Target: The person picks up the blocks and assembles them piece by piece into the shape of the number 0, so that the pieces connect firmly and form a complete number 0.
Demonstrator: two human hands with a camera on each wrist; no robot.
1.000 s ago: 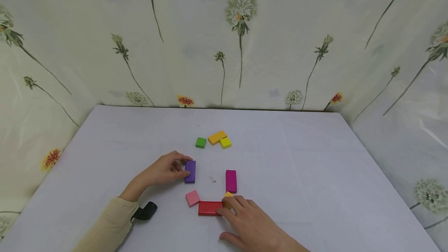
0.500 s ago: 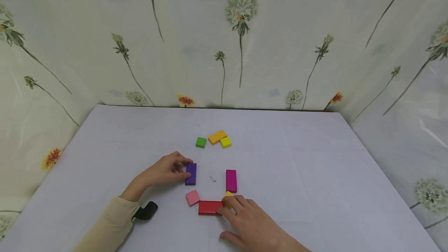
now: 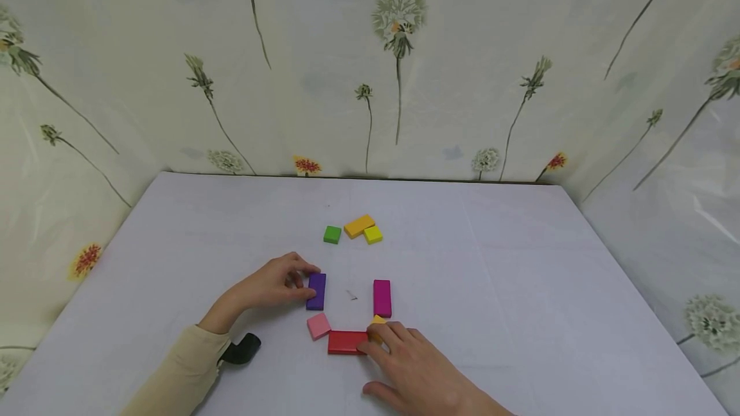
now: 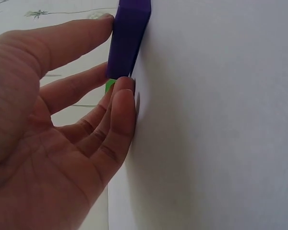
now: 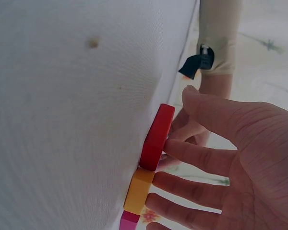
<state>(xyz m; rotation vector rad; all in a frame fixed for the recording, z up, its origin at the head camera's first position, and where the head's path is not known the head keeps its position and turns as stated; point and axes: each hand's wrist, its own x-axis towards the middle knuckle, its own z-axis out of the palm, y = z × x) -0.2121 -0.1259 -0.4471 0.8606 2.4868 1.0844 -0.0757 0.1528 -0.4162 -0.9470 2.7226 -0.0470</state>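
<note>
My left hand (image 3: 276,282) holds a purple block (image 3: 316,292) between thumb and fingers. In the left wrist view the thumb lies against the face of that block (image 4: 127,38), and the other fingers are bent by its end. A pink block (image 3: 318,326) lies just nearer than the purple one, its corner by a red block (image 3: 345,343). My right hand (image 3: 419,368) rests its outstretched fingertips on the red block and on an orange-yellow block (image 5: 139,190), mostly hidden in the head view. A magenta block (image 3: 382,298) stands end-on beyond the orange-yellow one.
Farther back on the white-covered table (image 3: 491,262) lie a green block (image 3: 332,234), an orange block (image 3: 359,226) and a yellow block (image 3: 372,234). A flower-print sheet (image 3: 312,82) hangs behind and at both sides. A black strap (image 3: 241,348) sticks out from the left cuff.
My left hand has slid the purple block a little toward the near side, closer to the pink block. The right hand has stayed in place.
</note>
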